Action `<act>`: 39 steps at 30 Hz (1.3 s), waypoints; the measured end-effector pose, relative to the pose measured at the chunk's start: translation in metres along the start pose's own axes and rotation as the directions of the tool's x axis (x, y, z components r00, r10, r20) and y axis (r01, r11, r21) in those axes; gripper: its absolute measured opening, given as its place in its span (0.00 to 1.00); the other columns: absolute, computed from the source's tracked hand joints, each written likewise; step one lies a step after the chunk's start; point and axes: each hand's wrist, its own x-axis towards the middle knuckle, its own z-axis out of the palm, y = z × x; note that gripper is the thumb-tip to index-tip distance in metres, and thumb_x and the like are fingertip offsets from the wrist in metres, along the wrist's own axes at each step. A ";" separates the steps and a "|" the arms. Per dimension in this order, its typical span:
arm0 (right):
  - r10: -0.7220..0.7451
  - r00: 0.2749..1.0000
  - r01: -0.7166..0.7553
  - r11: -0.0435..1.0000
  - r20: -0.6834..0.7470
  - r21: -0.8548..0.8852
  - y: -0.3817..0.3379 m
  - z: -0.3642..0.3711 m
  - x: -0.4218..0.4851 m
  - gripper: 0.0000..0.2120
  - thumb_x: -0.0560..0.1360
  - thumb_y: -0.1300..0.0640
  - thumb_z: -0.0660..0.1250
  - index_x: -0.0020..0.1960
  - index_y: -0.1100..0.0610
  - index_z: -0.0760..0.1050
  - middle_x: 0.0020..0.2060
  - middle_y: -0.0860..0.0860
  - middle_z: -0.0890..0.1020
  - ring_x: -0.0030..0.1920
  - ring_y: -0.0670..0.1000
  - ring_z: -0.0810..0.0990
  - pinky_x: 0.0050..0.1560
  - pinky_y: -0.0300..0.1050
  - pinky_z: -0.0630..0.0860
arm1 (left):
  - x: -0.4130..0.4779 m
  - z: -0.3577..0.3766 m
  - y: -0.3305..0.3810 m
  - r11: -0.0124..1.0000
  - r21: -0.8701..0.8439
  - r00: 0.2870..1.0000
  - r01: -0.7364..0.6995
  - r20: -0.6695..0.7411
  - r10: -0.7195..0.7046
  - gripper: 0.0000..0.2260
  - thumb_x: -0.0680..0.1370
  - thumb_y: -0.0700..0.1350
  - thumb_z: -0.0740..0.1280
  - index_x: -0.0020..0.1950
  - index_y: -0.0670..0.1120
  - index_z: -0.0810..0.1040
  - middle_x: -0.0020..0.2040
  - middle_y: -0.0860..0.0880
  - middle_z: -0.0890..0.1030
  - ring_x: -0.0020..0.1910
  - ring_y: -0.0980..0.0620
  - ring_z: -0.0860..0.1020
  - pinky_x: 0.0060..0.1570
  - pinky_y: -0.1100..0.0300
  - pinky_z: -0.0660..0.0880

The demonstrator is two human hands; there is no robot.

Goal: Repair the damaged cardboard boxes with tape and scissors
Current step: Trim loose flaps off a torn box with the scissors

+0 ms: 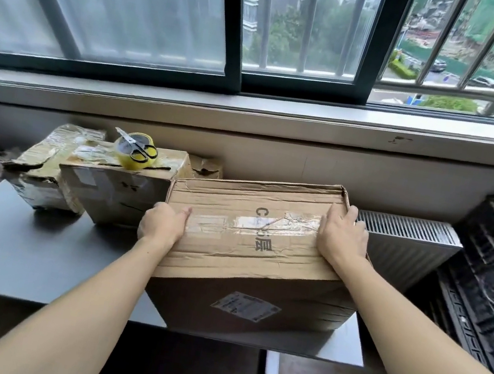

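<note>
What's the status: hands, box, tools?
Left grip and right grip hold big box by its ends, on table. Old tape across top. Scissors on tape roll, on next box. Nothing blocking.

Three cardboard boxes (253, 220), one tape roll (134, 156), one pair of scissors (139, 145), two hands (163, 225).

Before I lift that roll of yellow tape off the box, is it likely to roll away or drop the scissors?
Probably it won't roll: the yellow tape roll seems to lie flat on the smaller box. The scissors rest loosely across its top, so tilting it would likely tip them off. It looks rigid and light.
</note>
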 end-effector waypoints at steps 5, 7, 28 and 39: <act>0.129 0.989 -0.134 0.989 0.077 0.063 0.000 -0.008 0.003 0.20 0.83 0.50 0.49 0.71 0.57 0.65 0.76 0.66 0.57 0.71 0.68 0.61 0.72 0.61 0.56 | -0.006 -0.026 0.023 0.988 0.033 0.985 -0.148 -0.089 0.151 0.17 0.84 0.49 0.59 0.59 0.37 0.76 0.58 0.36 0.80 0.59 0.36 0.77 0.53 0.50 0.73; 0.068 0.987 -0.078 0.995 0.147 0.062 -0.014 -0.015 0.000 0.29 0.83 0.40 0.46 0.78 0.55 0.59 0.78 0.65 0.53 0.77 0.66 0.52 0.76 0.63 0.46 | -0.010 -0.038 0.044 0.966 0.098 0.961 -0.241 -0.117 0.252 0.15 0.84 0.48 0.58 0.58 0.39 0.77 0.57 0.37 0.80 0.58 0.37 0.78 0.50 0.51 0.72; -0.317 0.941 0.204 0.262 -0.116 0.943 -0.106 -0.141 -0.012 0.33 0.76 0.33 0.64 0.76 0.47 0.65 0.71 0.44 0.73 0.71 0.41 0.71 0.72 0.48 0.66 | -0.046 -0.132 0.175 0.626 -0.139 0.628 -0.767 0.036 0.778 0.16 0.82 0.53 0.62 0.50 0.42 0.83 0.47 0.44 0.84 0.51 0.44 0.81 0.53 0.53 0.76; -0.134 0.983 -0.110 0.132 0.127 0.985 -0.081 -0.182 -0.008 0.12 0.73 0.70 0.55 0.48 0.57 0.72 0.35 0.53 0.74 0.28 0.49 0.73 0.28 0.40 0.72 | -0.007 -0.099 0.128 0.961 -0.126 0.927 -0.247 0.258 0.272 0.61 0.60 0.84 0.55 0.80 0.42 0.54 0.77 0.42 0.64 0.73 0.39 0.66 0.71 0.46 0.65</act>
